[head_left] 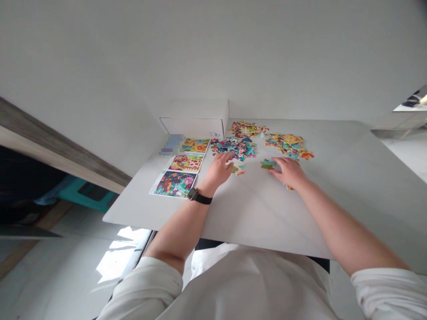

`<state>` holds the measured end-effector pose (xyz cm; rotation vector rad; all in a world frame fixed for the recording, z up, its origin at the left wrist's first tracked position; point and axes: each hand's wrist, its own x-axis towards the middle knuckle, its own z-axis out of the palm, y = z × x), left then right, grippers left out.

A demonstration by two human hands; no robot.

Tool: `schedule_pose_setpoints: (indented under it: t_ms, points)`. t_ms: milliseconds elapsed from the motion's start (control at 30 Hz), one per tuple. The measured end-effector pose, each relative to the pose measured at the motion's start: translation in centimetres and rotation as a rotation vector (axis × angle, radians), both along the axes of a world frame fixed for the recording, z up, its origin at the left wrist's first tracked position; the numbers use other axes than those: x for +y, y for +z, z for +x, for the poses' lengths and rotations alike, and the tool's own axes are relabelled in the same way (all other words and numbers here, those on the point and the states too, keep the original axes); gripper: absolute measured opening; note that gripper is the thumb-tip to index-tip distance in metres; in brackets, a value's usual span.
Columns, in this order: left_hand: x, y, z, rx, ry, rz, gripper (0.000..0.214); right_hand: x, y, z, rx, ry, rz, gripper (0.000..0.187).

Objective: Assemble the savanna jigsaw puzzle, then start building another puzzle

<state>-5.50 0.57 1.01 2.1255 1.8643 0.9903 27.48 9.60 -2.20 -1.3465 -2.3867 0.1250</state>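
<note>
One green puzzle piece [267,164] lies at the right hand [291,171] fingertips

Tabletop [253,209] smooth, matt; puzzle pieces [290,143] cardboard-looking.

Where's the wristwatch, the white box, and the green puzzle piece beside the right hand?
Wristwatch [202,198]: head view, on its black strap.
White box [194,126]: head view, on its front panel.
Green puzzle piece [267,164]: head view, on its middle.

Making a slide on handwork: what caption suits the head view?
Left hand and right hand among jigsaw pieces on a pale table, printed picture sheet lying to the left.
</note>
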Motion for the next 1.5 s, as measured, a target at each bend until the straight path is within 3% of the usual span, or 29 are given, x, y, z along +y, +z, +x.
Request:
schedule_pose_setpoints:
  t_ms: [200,467,700,933,1200,1500]
  points:
    - [-0.1,-0.2,0.0,0.005,0.002,0.01,0.048,0.2,-0.3,-0.3,0.004,0.033,-0.002,0.05]
    - [-0.4,0.4,0.3,-0.012,-0.034,-0.002,0.046,-0.4,0.0,0.4,0.201,0.203,0.018,0.056]
    - [-0.4,0.4,0.2,-0.014,-0.049,0.008,0.045,-0.3,0.1,0.2,0.298,0.162,-0.037,0.044]
    - [-0.5,0.4,0.3,0.004,-0.047,0.006,0.044,-0.6,1.0,0.2,0.466,0.129,-0.269,0.029]
    - [-0.5,0.6,0.4,0.01,-0.063,-0.008,0.041,-0.6,1.8,0.7,0.764,0.027,-0.507,0.046]
    - [-0.3,0.5,0.3,0.021,-0.065,-0.004,0.038,-0.5,2.1,0.8,0.883,-0.015,-0.604,0.051]
